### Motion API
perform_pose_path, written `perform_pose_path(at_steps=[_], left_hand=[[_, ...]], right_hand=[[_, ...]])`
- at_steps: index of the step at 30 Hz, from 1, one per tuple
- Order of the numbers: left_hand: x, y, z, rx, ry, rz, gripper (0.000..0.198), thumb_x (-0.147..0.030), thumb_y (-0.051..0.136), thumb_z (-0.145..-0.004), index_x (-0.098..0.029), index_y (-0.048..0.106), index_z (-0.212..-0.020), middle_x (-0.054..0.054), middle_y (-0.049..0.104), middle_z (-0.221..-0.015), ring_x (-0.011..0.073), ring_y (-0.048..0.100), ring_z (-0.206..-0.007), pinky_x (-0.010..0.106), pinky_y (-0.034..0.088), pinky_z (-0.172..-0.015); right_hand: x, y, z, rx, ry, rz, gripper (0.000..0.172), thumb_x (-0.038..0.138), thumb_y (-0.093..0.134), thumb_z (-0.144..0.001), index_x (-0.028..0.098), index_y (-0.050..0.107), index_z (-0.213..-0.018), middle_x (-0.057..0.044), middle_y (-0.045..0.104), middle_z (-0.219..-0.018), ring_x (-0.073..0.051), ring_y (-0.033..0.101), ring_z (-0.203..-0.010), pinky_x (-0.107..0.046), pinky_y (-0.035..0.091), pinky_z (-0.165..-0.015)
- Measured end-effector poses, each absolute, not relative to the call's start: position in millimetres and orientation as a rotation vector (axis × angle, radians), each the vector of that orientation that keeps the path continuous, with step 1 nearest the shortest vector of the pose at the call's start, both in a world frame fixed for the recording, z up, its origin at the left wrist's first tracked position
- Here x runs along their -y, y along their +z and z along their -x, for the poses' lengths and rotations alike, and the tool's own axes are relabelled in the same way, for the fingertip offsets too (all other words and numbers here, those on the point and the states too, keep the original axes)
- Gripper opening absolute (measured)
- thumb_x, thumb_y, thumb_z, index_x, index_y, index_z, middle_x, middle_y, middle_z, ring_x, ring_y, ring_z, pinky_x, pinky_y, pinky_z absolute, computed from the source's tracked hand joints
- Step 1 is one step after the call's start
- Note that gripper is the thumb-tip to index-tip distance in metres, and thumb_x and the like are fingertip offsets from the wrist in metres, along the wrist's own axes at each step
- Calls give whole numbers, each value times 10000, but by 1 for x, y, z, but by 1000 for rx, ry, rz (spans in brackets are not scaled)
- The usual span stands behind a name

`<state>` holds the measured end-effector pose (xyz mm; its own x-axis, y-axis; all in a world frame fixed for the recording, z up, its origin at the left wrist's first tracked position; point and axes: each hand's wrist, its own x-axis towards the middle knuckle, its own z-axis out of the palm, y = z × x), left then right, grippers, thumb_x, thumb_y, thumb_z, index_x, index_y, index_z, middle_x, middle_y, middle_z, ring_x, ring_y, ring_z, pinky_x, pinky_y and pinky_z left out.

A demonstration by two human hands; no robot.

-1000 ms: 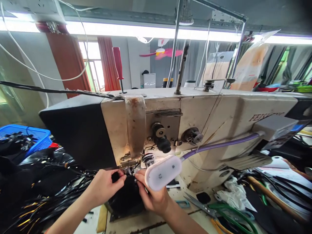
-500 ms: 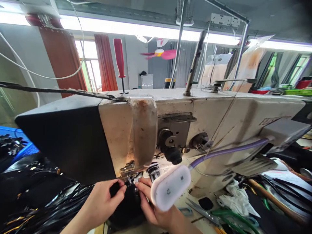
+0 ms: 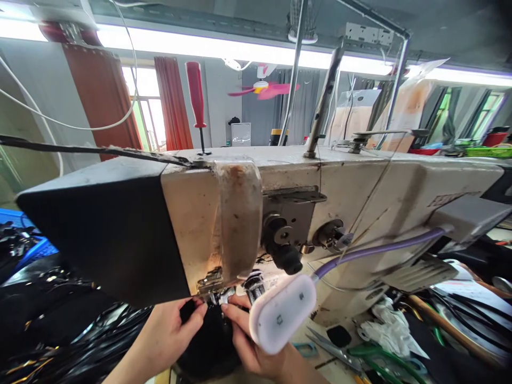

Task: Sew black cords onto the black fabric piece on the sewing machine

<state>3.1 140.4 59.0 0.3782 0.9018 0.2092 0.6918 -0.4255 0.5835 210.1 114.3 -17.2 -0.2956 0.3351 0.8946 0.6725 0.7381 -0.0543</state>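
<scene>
A person's two bare hands work at the needle area of a worn, cream-coloured industrial sewing machine [image 3: 360,197] that fills most of the view. The left hand [image 3: 170,336] pinches the near left edge of a piece of black fabric [image 3: 210,346] between thumb and fingertips, just under the small metal presser foot [image 3: 218,296]. The right hand [image 3: 248,346] grips the same black fabric from the right, its fingertips touching the cloth right beside the presser foot; its palm is partly hidden behind a white oval lamp head [image 3: 282,314] on a bendy purple gooseneck [image 3: 380,248]. The fabric lies on the machine bed directly below the needle, between the two hands. A red-handled screwdriver [image 3: 196,101] stands upright on top of the machine. To the left lies a heap of glossy black straps [image 3: 60,330], with a blue plastic basket [image 3: 32,250] behind it. To the right, near the machine's base, lie green-handled scissors [image 3: 372,354]
</scene>
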Motion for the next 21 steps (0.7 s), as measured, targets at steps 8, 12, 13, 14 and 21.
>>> perform_pose_path(at_steps=[8, 12, 13, 14, 21], left_hand=[[-143, 52, -5, -1477, 812, -2351, 336, -415, 419, -843, -197, 671, -802, 73, 756, -851, 283, 704, -825, 395, 535, -789], [-142, 52, -5, -1497, 798, -2375, 391, -469, 404, -867, -210, 693, -822, 82, 752, -813, 300, 705, -816, 418, 537, -789], [-142, 53, -6, -1485, 778, -2379, 413, -496, 402, -874, -212, 698, -830, 82, 752, -800, 299, 707, -794, 411, 543, -769], [-142, 55, -6, -1466, 761, -2380, 433, -519, 400, -879, -214, 703, -836, 81, 753, -799, 297, 709, -783, 401, 548, -749], [-144, 54, -5, -1405, 760, -2299, 417, -515, 437, -884, -218, 727, -916, 69, 761, -839, 288, 709, -845, 434, 532, -886]], right_hand=[[-116, -14, -206, 1853, -429, 776, 430, 127, 505, -786, 99, 612, -1202, -156, 683, -935, -268, 679, -864, -406, 597, -808], [-115, -13, -206, 1880, -448, 806, 435, 131, 500, -792, 90, 604, -1213, -140, 681, -863, -269, 678, -793, -430, 604, -777], [-115, -13, -206, 1894, -443, 819, 431, 133, 501, -793, 91, 606, -1209, -151, 683, -902, -278, 680, -834, -438, 602, -790], [-115, -13, -207, 1908, -436, 825, 428, 135, 502, -793, 88, 608, -1205, -165, 682, -957, -291, 678, -896, -448, 596, -817], [-115, -15, -209, 1935, -436, 791, 502, 116, 530, -778, 78, 560, -1277, -174, 680, -1134, -327, 642, -1082, -476, 555, -924]])
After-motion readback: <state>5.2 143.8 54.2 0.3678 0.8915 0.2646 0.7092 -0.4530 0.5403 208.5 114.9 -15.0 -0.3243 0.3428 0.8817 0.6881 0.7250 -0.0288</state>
